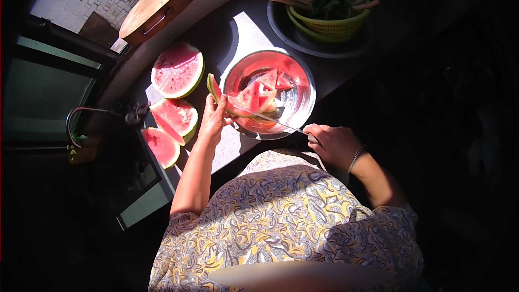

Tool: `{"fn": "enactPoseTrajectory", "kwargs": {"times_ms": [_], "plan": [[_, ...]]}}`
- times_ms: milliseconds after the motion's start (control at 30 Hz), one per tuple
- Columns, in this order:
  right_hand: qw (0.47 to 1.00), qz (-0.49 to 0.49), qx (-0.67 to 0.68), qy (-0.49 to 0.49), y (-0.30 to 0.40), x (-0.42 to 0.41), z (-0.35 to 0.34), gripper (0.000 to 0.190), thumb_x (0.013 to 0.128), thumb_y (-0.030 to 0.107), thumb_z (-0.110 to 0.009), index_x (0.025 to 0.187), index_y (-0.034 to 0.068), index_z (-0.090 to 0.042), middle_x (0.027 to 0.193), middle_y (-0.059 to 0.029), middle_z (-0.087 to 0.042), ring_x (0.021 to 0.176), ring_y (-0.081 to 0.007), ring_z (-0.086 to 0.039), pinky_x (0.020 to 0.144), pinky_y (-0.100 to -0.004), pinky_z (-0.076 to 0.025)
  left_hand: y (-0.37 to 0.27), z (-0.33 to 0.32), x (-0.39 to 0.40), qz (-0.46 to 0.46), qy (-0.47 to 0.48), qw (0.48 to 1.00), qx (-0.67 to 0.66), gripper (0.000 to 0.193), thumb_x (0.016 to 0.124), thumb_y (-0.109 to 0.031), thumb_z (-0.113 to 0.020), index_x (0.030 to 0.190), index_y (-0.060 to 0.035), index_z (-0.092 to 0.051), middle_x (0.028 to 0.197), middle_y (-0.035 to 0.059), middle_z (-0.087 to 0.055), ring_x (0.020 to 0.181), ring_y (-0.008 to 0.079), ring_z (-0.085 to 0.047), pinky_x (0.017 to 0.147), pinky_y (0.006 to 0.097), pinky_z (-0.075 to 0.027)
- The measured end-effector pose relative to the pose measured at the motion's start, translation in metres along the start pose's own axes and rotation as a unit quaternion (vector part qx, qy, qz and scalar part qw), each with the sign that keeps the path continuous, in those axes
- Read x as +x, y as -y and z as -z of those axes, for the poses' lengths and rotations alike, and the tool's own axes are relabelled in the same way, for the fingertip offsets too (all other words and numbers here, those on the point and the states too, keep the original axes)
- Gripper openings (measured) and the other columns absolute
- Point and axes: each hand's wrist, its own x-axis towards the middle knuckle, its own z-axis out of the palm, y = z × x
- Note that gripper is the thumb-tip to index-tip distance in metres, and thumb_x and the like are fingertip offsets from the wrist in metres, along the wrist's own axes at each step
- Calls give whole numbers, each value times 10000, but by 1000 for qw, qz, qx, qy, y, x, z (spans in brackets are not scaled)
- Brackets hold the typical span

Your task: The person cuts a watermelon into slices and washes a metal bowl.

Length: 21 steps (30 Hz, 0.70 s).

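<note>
My left hand [215, 118] grips a curved watermelon wedge [248, 99] by its rind, over the left rim of a shiny metal bowl [298, 63]. A knife [279, 122] is in my right hand [334, 142], at the bowl's lower right. Its blade reaches left across the bowl's near side and meets the wedge's lower edge. Just where the tip ends is hard to tell in the glare. Inside the bowl lie cut pieces of red watermelon [284, 81].
Left of the bowl, a watermelon half [176, 69] and two smaller cut pieces [174, 117] [162, 146] rest on the counter [227, 150]. Behind stands a basin [279, 28] holding a yellow-green colander [332, 26] of greens and pale stalks. A round wooden board [158, 4] and a faucet [75, 115] are at left.
</note>
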Motion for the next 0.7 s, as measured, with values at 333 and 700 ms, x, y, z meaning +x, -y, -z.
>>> {"fn": "enactPoseTrajectory", "kwargs": {"times_ms": [333, 700], "plan": [[997, -26, -67, -32, 12, 8, -1, 211, 824, 219, -576, 1012, 130, -538, 819, -89, -620, 702, -277, -635, 599, -392, -513, 3, 10, 11, 61, -3, 993, 101, 712, 863, -563, -458, 1335, -68, -262, 1011, 120, -545, 753, 182, -624, 629, 289, -537], [992, -45, 81, -89, -10, 13, 8, 251, 811, 204, -591, 1031, 96, -541, 909, -133, -645, 795, -317, -628, 684, -398, -509, 1, 30, -4, -19, 46, 998, -47, 672, 743, -234, -692, 1297, -87, -341, 1188, 92, -486, 1042, 168, -527, 762, 301, -492]]}}
